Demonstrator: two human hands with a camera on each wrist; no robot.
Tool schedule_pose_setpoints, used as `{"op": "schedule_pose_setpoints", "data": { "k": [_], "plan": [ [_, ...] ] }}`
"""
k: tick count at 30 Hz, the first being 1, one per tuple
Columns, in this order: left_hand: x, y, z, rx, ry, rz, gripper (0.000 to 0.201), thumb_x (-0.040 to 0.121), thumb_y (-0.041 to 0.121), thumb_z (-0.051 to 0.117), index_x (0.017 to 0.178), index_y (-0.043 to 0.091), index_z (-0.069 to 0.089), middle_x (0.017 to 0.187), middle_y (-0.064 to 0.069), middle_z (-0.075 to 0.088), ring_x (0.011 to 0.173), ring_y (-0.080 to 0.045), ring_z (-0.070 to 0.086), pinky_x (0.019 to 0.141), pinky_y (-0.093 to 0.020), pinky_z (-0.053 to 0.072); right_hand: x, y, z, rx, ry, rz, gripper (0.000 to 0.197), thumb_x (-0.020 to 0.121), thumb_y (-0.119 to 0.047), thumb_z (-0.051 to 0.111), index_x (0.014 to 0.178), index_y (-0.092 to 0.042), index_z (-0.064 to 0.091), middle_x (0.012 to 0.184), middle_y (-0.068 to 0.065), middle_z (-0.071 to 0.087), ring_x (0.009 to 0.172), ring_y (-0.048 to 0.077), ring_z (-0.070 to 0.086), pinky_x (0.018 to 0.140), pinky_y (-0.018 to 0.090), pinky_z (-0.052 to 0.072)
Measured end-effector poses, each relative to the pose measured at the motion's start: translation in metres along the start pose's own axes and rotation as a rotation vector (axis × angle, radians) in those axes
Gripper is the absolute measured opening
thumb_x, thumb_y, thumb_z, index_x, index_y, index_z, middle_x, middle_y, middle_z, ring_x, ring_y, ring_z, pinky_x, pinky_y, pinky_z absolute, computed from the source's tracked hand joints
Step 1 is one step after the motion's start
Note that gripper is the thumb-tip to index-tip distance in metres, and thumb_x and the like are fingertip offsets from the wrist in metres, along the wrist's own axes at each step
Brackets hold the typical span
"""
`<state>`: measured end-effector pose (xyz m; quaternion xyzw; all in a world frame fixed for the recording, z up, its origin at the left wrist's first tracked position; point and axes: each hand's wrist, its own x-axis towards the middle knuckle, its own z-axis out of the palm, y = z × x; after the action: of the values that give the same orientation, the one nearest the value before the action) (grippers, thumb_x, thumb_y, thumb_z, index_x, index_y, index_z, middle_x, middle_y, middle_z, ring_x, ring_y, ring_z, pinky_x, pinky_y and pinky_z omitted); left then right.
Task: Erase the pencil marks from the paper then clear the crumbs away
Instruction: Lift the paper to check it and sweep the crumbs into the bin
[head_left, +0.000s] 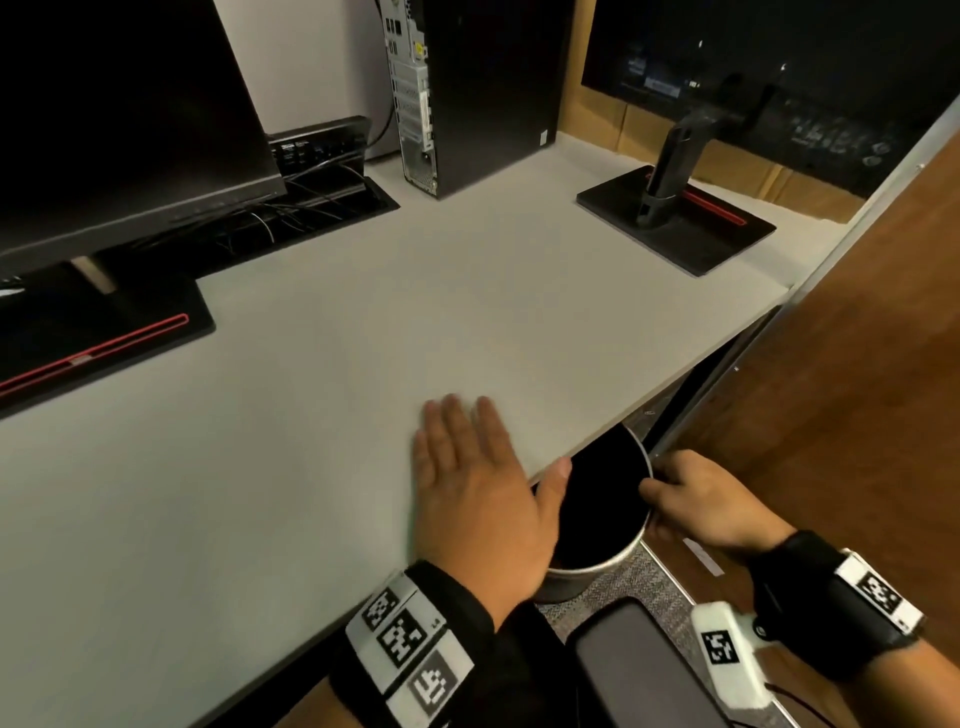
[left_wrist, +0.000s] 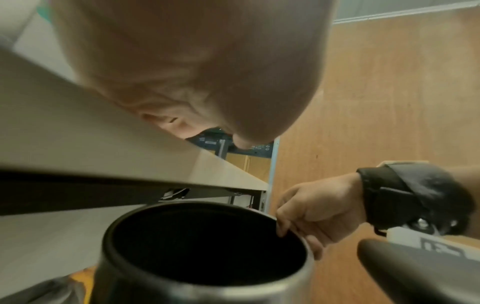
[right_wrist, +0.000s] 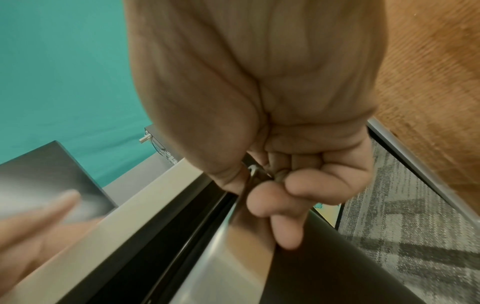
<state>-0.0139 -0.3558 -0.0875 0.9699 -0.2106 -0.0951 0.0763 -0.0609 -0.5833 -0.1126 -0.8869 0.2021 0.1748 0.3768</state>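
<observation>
My left hand (head_left: 467, 467) lies flat on the pale desk top (head_left: 322, 395), fingers straight, right at the desk's near right edge, its thumb over the edge. Below that edge stands a round metal bin (head_left: 597, 564) with a dark inside (left_wrist: 207, 242). My right hand (head_left: 691, 499) grips the bin's rim on its right side, thumb inside and fingers outside (right_wrist: 283, 195). No paper, eraser or crumbs show in any view.
Two monitor stands (head_left: 675, 218) (head_left: 98, 332), a computer tower (head_left: 467, 93) and a cable tray (head_left: 291, 213) sit at the back of the desk. A wooden panel (head_left: 857, 389) rises on the right. A chair armrest (head_left: 634, 670) is below, over grey carpet (right_wrist: 415, 216).
</observation>
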Motion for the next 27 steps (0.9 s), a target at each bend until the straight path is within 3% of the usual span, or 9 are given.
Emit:
{"op": "schedule_pose_setpoints", "data": {
  "k": [2, 6, 7, 9, 12, 17, 21, 23, 27],
  "plan": [
    [-0.007, 0.006, 0.005, 0.031, -0.059, -0.006, 0.097, 0.092, 0.077, 0.002, 0.157, 0.007, -0.014, 0.161, -0.028, -0.02, 0.149, -0.04, -0.024, 0.123, -0.053, -0.006, 0.001, -0.001, 0.001, -0.006, 0.0, -0.004, 0.032, 0.099, -0.009, 0.054, 0.07, -0.005, 0.066, 0.046, -0.001, 0.064, 0.041, 0.002, 0.058, 0.046, 0.012, 0.041],
    [-0.017, 0.032, 0.004, -0.198, -0.085, 0.403, 0.088, 0.098, 0.073, 0.014, 0.16, 0.016, -0.007, 0.167, -0.01, -0.013, 0.152, -0.022, -0.021, 0.125, -0.044, -0.002, 0.007, -0.003, 0.002, -0.082, 0.019, -0.042, 0.044, 0.097, -0.01, 0.057, 0.053, -0.015, 0.054, 0.039, -0.007, 0.053, 0.036, 0.002, 0.047, 0.044, 0.016, 0.036],
    [-0.017, 0.032, 0.001, -0.226, -0.054, 0.422, 0.084, 0.099, 0.071, 0.015, 0.161, 0.017, -0.004, 0.168, -0.007, -0.011, 0.152, -0.018, -0.021, 0.125, -0.042, -0.002, 0.007, -0.002, 0.002, -0.084, 0.017, -0.046, 0.045, 0.097, -0.01, 0.057, 0.052, -0.015, 0.054, 0.04, -0.007, 0.054, 0.036, 0.002, 0.047, 0.045, 0.017, 0.036],
    [-0.013, 0.024, -0.002, -0.163, 0.033, 0.297, 0.084, 0.099, 0.07, 0.011, 0.161, 0.016, -0.003, 0.167, -0.01, -0.013, 0.151, -0.023, -0.024, 0.124, -0.044, -0.006, 0.006, 0.001, 0.002, -0.046, 0.016, -0.033, 0.039, 0.097, -0.01, 0.056, 0.059, -0.011, 0.061, 0.045, -0.003, 0.061, 0.039, 0.003, 0.054, 0.046, 0.017, 0.04],
    [-0.007, 0.013, 0.001, 0.001, -0.045, 0.052, 0.093, 0.094, 0.076, 0.005, 0.159, 0.011, -0.01, 0.161, -0.025, -0.02, 0.148, -0.04, -0.027, 0.122, -0.054, -0.01, 0.005, 0.007, 0.003, 0.006, 0.017, -0.01, 0.028, 0.098, -0.01, 0.055, 0.076, -0.002, 0.068, 0.052, 0.004, 0.068, 0.046, 0.009, 0.064, 0.048, 0.018, 0.045],
    [-0.004, 0.03, 0.009, -0.115, -0.064, 0.479, 0.086, 0.099, 0.071, 0.016, 0.161, 0.012, 0.003, 0.167, -0.016, -0.006, 0.153, -0.027, -0.017, 0.124, -0.047, 0.0, 0.007, 0.006, -0.001, -0.067, 0.04, -0.05, 0.037, 0.097, -0.011, 0.058, 0.06, -0.007, 0.061, 0.046, -0.002, 0.058, 0.041, 0.005, 0.05, 0.046, 0.022, 0.039],
    [-0.001, 0.023, 0.01, -0.069, -0.003, 0.325, 0.086, 0.098, 0.07, 0.009, 0.161, 0.011, 0.007, 0.166, -0.019, -0.005, 0.152, -0.033, -0.018, 0.123, -0.051, -0.003, 0.004, 0.006, 0.002, -0.013, 0.047, -0.02, 0.034, 0.097, -0.011, 0.056, 0.063, -0.009, 0.063, 0.047, 0.0, 0.062, 0.039, 0.003, 0.053, 0.043, 0.014, 0.038],
    [-0.006, 0.023, 0.013, -0.04, -0.066, 0.446, 0.087, 0.097, 0.073, 0.009, 0.161, 0.013, 0.005, 0.167, -0.017, -0.008, 0.152, -0.029, -0.02, 0.124, -0.048, -0.004, 0.005, 0.007, 0.003, 0.006, 0.042, -0.023, 0.034, 0.096, -0.01, 0.057, 0.063, -0.009, 0.062, 0.047, -0.001, 0.06, 0.039, 0.004, 0.052, 0.044, 0.016, 0.038],
    [-0.01, 0.018, 0.003, -0.349, -0.165, 0.589, 0.079, 0.098, 0.067, 0.017, 0.162, 0.021, 0.01, 0.169, 0.001, 0.004, 0.154, -0.009, -0.005, 0.125, -0.035, 0.009, 0.01, 0.009, 0.003, 0.05, 0.024, -0.009, 0.035, 0.098, -0.011, 0.057, 0.064, -0.006, 0.064, 0.046, -0.002, 0.058, 0.039, 0.004, 0.051, 0.045, 0.019, 0.039]
  ]
}}
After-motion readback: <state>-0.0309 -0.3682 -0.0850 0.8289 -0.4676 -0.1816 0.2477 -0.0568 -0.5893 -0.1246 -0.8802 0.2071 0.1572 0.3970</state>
